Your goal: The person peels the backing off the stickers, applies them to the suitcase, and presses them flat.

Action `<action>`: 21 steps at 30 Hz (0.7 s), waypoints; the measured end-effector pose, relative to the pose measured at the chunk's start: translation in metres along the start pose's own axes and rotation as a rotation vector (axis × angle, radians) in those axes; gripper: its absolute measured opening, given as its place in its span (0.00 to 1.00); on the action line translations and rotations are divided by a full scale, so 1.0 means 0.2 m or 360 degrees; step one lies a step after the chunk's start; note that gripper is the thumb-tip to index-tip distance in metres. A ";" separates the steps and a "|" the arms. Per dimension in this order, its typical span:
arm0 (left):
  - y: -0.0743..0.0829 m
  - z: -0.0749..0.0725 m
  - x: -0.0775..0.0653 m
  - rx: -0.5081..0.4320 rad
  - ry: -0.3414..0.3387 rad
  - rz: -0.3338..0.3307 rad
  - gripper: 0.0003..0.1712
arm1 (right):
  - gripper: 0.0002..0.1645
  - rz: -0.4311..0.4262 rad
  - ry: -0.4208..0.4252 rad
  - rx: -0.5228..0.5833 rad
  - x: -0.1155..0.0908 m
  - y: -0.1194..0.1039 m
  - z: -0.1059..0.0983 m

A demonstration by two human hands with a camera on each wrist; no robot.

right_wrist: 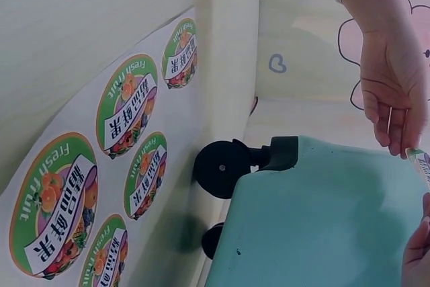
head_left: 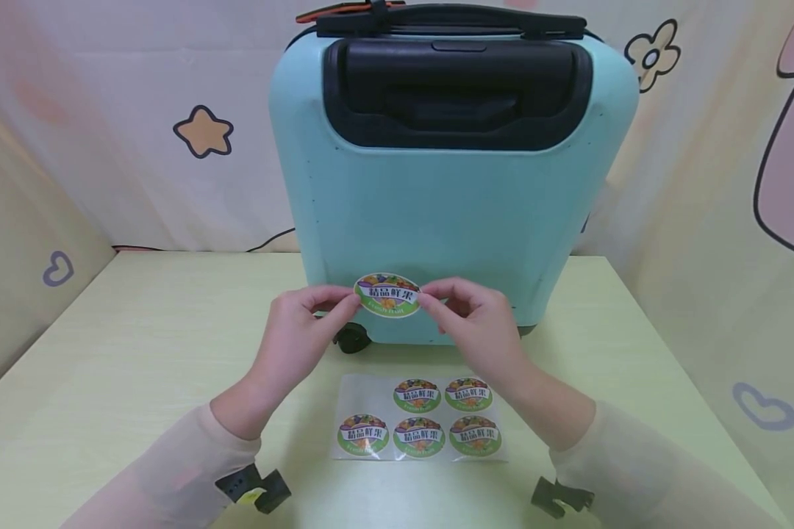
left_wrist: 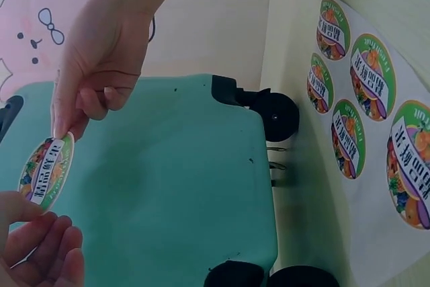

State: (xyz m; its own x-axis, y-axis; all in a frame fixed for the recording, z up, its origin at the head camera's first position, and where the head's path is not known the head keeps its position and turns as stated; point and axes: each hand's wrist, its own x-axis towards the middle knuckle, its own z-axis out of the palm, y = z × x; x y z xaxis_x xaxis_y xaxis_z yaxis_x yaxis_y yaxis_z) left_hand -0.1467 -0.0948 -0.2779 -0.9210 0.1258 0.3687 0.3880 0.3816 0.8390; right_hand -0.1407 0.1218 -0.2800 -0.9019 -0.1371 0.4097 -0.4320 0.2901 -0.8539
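Note:
An oval fruit sticker (head_left: pixel 388 295), green and white with pictures of fruit and lettering, is stretched flat between both hands, its printed face toward the head camera. My left hand (head_left: pixel 299 322) pinches its left end between thumb and forefinger. At the opposite end, the thumb and forefinger of my right hand (head_left: pixel 481 322) pinch the edge. Behind the sticker stands a light blue suitcase (head_left: pixel 430 213), and the sticker overlaps its lower part in the head view. Below the hands, a sticker sheet (head_left: pixel 362 389) lies on the table, bearing several matching ovals and a bare upper-left spot.
The suitcase stands on the pale table (head_left: pixel 172 345), with a black wheel (head_left: pixel 353 338) at its lower left and a black handle (head_left: pixel 453 22) on top. A curtain (head_left: pixel 139 88) with cartoon drawings hangs behind. A dark cable (head_left: pixel 271 239) runs along the table's back edge.

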 end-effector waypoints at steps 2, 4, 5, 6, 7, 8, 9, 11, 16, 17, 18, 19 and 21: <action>0.00 -0.01 0.00 0.0006 0.0023 0.0018 0.09 | 0.07 -0.0023 0.0005 -0.0005 0.00 -0.01 0.00; 0.01 -0.01 0.00 0.0010 0.0038 0.0033 0.09 | 0.07 -0.0043 0.0009 -0.0011 0.00 -0.02 0.01; 0.01 -0.02 0.00 0.0017 0.0043 0.0042 0.09 | 0.07 -0.0052 0.0011 -0.0010 0.01 -0.02 0.01; 0.01 -0.02 0.00 0.0029 0.0053 0.0052 0.09 | 0.07 -0.0058 0.0015 -0.0010 0.01 -0.02 0.01; 0.01 -0.03 0.01 0.0036 0.0068 0.0061 0.09 | 0.06 -0.0063 0.0024 -0.0011 0.01 -0.03 0.01; 0.01 -0.03 0.01 0.0050 0.0086 0.0069 0.09 | 0.06 -0.0066 0.0035 -0.0015 0.01 -0.03 0.01; 0.01 -0.04 0.01 0.0057 0.0107 0.0076 0.09 | 0.07 -0.0070 0.0046 -0.0015 0.02 -0.03 0.00; 0.01 -0.06 0.01 0.0065 0.0168 0.0093 0.09 | 0.06 -0.0077 0.0064 -0.0012 0.03 -0.04 0.00; 0.01 -0.10 0.02 -0.0036 0.0339 0.0158 0.09 | 0.06 -0.0100 0.0074 -0.0001 0.05 -0.05 -0.02; 0.01 -0.11 0.02 -0.0063 0.0374 0.0181 0.09 | 0.06 -0.0108 0.0074 -0.0005 0.06 -0.06 -0.02; 0.01 -0.11 0.03 -0.0087 0.0412 0.0202 0.08 | 0.06 -0.0112 0.0077 -0.0011 0.06 -0.06 -0.02; 0.01 -0.12 0.03 -0.0110 0.0452 0.0219 0.08 | 0.06 -0.0117 0.0078 -0.0018 0.06 -0.06 -0.02; 0.00 -0.12 0.04 -0.0146 0.0528 0.0251 0.08 | 0.07 -0.0129 0.0084 -0.0029 0.07 -0.07 -0.02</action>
State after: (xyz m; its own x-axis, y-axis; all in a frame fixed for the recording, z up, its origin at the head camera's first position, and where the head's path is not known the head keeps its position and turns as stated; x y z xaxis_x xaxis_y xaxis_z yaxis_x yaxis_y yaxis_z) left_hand -0.1528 -0.1155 -0.2648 -0.7939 -0.1327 0.5934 0.5397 0.2958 0.7882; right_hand -0.1477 0.1199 -0.2596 -0.8624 -0.1106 0.4940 -0.5030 0.2974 -0.8115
